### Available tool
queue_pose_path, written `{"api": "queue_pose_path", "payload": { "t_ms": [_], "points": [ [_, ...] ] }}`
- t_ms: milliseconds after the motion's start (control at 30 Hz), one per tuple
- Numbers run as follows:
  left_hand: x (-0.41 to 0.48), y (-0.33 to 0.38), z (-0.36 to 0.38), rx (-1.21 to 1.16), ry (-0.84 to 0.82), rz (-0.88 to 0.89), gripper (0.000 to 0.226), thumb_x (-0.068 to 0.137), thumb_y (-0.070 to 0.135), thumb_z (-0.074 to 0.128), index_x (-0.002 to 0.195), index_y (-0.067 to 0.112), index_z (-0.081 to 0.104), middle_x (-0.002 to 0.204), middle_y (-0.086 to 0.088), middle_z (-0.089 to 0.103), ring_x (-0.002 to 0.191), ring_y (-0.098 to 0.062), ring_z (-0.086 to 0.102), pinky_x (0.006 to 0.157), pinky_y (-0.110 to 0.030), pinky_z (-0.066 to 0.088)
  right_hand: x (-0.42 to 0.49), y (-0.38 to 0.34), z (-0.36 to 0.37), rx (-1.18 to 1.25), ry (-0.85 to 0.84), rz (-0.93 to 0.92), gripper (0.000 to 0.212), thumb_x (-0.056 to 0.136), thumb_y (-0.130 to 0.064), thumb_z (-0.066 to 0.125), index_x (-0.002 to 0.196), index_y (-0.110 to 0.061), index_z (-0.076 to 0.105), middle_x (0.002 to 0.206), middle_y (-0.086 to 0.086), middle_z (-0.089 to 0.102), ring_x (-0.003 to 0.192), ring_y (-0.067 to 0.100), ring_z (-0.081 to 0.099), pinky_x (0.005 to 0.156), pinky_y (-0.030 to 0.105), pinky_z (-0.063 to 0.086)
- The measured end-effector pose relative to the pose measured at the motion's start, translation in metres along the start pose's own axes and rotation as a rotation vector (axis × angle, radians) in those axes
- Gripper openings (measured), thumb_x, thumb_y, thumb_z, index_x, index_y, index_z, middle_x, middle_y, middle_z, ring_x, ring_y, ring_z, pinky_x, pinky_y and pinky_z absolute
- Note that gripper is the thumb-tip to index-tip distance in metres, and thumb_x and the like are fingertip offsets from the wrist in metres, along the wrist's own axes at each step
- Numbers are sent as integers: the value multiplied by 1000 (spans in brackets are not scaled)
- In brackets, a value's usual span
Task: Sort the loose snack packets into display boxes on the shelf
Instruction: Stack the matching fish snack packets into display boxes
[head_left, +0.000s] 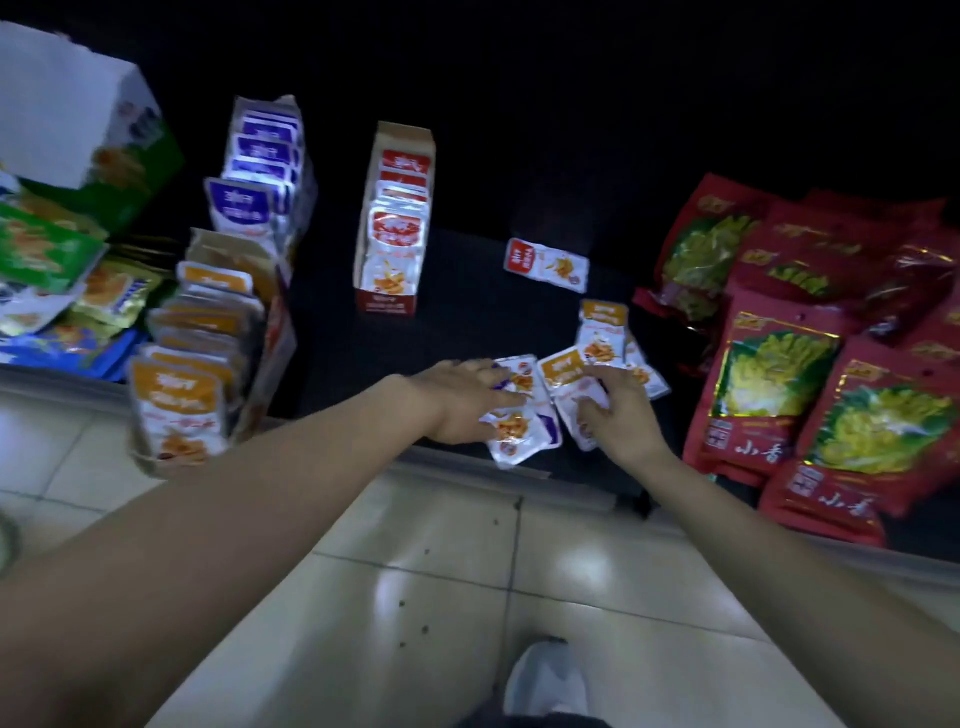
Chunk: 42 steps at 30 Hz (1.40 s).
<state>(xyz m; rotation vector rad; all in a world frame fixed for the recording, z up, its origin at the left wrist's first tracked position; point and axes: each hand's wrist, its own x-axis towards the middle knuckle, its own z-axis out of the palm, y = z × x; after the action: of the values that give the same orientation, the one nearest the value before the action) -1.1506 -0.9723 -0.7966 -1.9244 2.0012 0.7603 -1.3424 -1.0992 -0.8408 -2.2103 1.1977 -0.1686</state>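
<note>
On the shelf, loose packets lie heaped at the front edge. Behind them lies a single packet, with a middle box to its left. Further left, a rear box stands behind a front box. Large bags overlap on the right.

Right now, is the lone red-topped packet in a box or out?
Out: the red-topped packet lies flat on the shelf, apart from the red box.

Single view — a wide-angle camera worn on the head, facing forward and steeply down. The low shelf fills the upper half of the frame at close range; the tiled floor and one shoe lie directly below the lens, at the bottom edge.
</note>
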Motion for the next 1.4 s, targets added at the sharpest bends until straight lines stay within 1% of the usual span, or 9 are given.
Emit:
{"api": "queue_pose_path", "payload": {
  "t_ms": [133,333,533,733,867,967,1067,1267,1400],
  "points": [
    [28,9,15,-124,-17,-79,56,100,44,43,152,38,23,164,0,-2,150,-22,-3,119,-52,12,7,10,7,-117,-44,65,56,86,-22,68,138,-12,49,134,17,45,126,34,40,101,40,38],
    [26,-4,40,-234,327,-85,40,90,28,60,129,23,51,153,-4,28,144,-23,18,115,-35,19,16,8,12,54,-36,130,83,74,-17,83,142,-10,37,134,14,44,127,29,38,101,36,36],
    [27,-10,45,-330,452,-92,30,89,19,61,118,14,60,144,-7,40,137,-24,30,113,-39,28,25,3,-1,520,-54,216,17,91,-9,66,108,-9,62,109,12,69,101,27,67,93,49,52],
    [56,28,9,-1408,536,-193,16,96,27,60,109,18,62,104,-2,69,94,-18,67,78,-27,56,13,-19,-9,843,-207,149,19,96,-7,57,112,-2,66,103,7,71,93,19,69,83,27,56],
    [66,22,8,-1317,617,-314,9,97,21,59,105,17,59,106,-5,68,97,-21,67,87,-38,55,34,-4,-7,550,136,219,10,97,-21,57,103,-16,63,96,1,65,83,12,60,76,30,47],
    [71,13,9,-1404,645,-427,14,99,21,55,111,14,58,113,-7,67,99,-23,65,80,-32,52,57,18,-11,83,288,346,58,90,-43,63,133,-7,46,131,15,48,122,30,44,97,40,39],
    [74,8,10,-1369,624,-473,19,99,24,54,113,12,58,112,-7,67,100,-23,65,79,-33,50,66,21,-5,-130,230,391,80,84,-52,67,138,-2,37,138,18,38,129,35,36,100,45,37],
    [78,9,11,-1390,560,-470,19,99,18,53,116,13,59,115,-7,67,105,-24,65,94,-46,53,81,27,-2,90,89,398,54,76,-32,81,114,-3,56,120,17,55,113,32,55,92,41,49],
    [74,8,6,-1374,569,-478,15,100,15,51,114,15,57,114,-7,67,103,-23,66,93,-43,53,67,18,-13,486,81,370,21,94,-16,63,109,-8,50,109,7,60,103,25,61,80,35,53]
  ]
}}
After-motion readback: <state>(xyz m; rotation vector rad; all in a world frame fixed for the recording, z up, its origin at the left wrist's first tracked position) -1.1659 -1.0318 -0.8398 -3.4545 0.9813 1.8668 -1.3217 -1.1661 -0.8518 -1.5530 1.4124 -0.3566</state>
